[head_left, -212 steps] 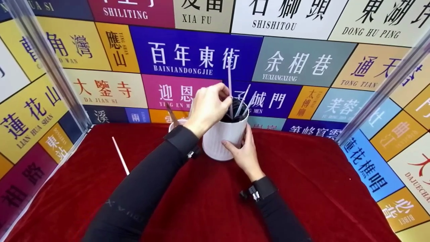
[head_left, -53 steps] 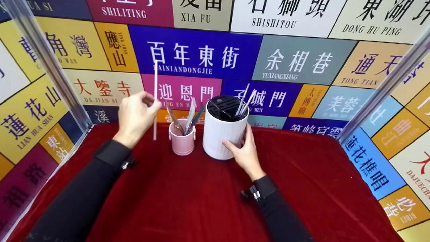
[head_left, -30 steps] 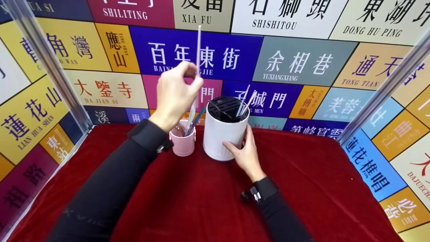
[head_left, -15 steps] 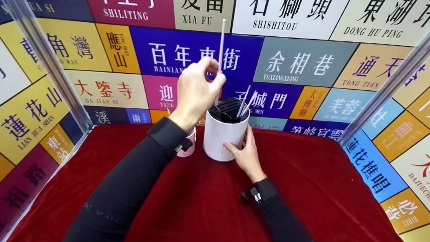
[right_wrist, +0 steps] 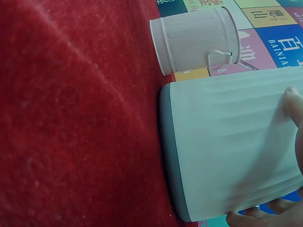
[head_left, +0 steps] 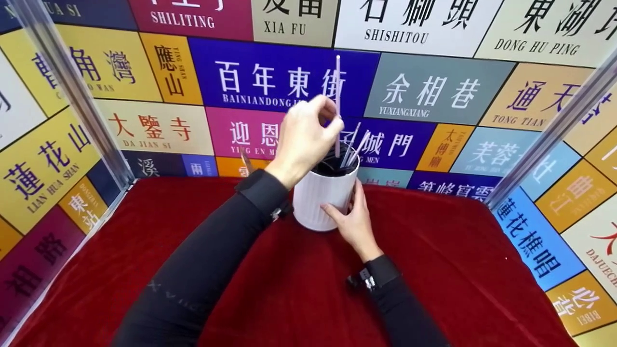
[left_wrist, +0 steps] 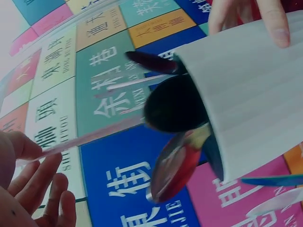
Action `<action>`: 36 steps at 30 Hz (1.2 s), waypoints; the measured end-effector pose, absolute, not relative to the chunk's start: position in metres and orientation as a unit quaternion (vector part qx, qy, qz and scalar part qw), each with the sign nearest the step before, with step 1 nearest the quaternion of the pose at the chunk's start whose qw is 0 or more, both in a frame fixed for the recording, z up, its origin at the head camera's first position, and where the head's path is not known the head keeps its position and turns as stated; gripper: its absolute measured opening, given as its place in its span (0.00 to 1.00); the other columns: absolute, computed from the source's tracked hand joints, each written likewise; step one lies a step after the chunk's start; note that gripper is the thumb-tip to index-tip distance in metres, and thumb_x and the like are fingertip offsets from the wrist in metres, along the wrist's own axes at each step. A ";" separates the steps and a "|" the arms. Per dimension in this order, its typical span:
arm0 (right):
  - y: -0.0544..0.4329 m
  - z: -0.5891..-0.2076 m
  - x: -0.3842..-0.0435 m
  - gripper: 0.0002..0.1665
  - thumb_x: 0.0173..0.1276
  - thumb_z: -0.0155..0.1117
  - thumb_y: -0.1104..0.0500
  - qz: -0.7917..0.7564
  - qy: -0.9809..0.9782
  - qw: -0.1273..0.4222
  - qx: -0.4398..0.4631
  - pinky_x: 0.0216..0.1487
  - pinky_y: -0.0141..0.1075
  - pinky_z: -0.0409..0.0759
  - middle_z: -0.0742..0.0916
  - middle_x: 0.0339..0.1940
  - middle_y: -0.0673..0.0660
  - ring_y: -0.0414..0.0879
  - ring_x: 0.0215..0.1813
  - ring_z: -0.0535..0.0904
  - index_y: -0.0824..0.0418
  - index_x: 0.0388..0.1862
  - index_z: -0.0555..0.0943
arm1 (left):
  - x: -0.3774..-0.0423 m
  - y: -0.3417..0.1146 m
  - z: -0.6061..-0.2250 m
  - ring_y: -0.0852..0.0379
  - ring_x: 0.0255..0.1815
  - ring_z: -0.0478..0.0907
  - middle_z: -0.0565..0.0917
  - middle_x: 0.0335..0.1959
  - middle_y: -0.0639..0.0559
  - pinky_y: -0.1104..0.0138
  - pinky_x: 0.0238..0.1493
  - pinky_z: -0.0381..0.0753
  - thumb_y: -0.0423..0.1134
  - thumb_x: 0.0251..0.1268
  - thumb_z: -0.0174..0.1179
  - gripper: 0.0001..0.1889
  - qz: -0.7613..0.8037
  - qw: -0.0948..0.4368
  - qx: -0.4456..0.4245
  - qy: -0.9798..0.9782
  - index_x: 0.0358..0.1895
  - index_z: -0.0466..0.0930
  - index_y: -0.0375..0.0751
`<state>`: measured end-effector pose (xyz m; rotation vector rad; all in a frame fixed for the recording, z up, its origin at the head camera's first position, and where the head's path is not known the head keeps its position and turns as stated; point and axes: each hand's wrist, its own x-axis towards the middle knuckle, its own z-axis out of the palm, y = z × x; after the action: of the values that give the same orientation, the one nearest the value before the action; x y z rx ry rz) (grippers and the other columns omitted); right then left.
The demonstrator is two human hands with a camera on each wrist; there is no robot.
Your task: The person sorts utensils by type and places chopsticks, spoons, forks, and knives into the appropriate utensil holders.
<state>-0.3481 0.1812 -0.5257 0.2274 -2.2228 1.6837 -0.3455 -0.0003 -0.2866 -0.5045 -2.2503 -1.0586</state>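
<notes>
My left hand (head_left: 308, 137) pinches a slim, pale chopstick (head_left: 338, 86), held upright over the white ribbed utensil holder (head_left: 318, 205). Its lower end is at the holder's mouth; how deep it reaches cannot be told. In the left wrist view the chopstick (left_wrist: 94, 137) slants from thumb and fingers towards a shiny spoon bowl (left_wrist: 175, 165) and a dark rounded shape (left_wrist: 175, 106) at the holder's opening. Other pale sticks (head_left: 354, 147) lean at the holder's right rim. My right hand (head_left: 356, 221) grips the holder's right side, thumb in front.
A small pink bucket (right_wrist: 196, 40) stands left of the holder, mostly hidden by my left arm in the head view. A brown-looking utensil (head_left: 246, 160) rises from it. Red cloth (head_left: 308, 289) covers the table, with a sign-covered wall (head_left: 284, 72) close behind.
Earlier a chopstick lay on the cloth at left. My left hand then held one left of the bucket, and has carried it right and down to the holder. My right hand stays put.
</notes>
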 end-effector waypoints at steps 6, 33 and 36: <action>0.183 -0.527 -0.348 0.68 0.65 0.87 0.47 0.587 -0.789 0.165 0.077 0.82 0.56 0.74 0.68 0.89 0.57 0.58 0.82 0.73 0.50 0.93 0.53 | -0.359 0.010 -0.303 0.58 0.46 0.90 0.95 0.47 0.58 0.62 0.50 0.88 0.43 0.75 0.66 0.06 -0.378 0.258 -0.184 -0.870 0.49 0.89 0.51; 0.185 -0.525 -0.348 0.71 0.65 0.86 0.41 0.574 -0.801 0.153 0.075 0.84 0.52 0.73 0.65 0.91 0.55 0.54 0.86 0.70 0.50 0.94 0.49 | -0.374 0.028 -0.331 0.45 0.49 0.91 0.95 0.44 0.49 0.50 0.62 0.77 0.43 0.79 0.64 0.08 -0.208 0.209 -0.201 -0.934 0.49 0.91 0.48; 0.185 -0.524 -0.348 0.71 0.65 0.86 0.41 0.576 -0.800 0.152 0.077 0.85 0.52 0.73 0.64 0.91 0.54 0.53 0.86 0.69 0.50 0.94 0.49 | -0.374 0.028 -0.331 0.45 0.49 0.91 0.95 0.45 0.49 0.49 0.64 0.77 0.42 0.78 0.64 0.08 -0.206 0.207 -0.204 -0.935 0.50 0.91 0.47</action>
<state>-0.3476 0.1848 -0.5245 0.2198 -2.2943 1.6528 -0.3740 0.0284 -0.3314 -0.5676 -2.6029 -0.5724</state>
